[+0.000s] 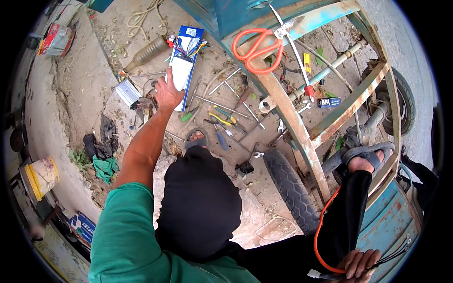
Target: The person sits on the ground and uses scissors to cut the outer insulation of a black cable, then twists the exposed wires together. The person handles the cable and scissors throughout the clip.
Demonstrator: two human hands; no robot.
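Note:
My left hand [169, 92] reaches out with its index finger stretched along a white box [181, 71], which lies on a blue carton [195, 61]. A bundle of coloured wires [191, 48] sits at the box's far end. Close to that hand's left lies a silver ribbed metal case [128, 93]. Low at the right, my right hand [362, 265] is closed around a cable [322, 236] with orange-red sleeving. Beside its fingers show a white plug [313, 273] and black wires [398, 252] with loose ends.
A rusty teal metal frame [325, 127] bears orange-handled scissors [258, 51] and a red-handled screwdriver [307, 87]. Below stand a tyre [290, 188] and a wheel [401, 101]. Yellow pliers [222, 119], wrenches and several rods litter the ground. A bucket [42, 177] is at far left.

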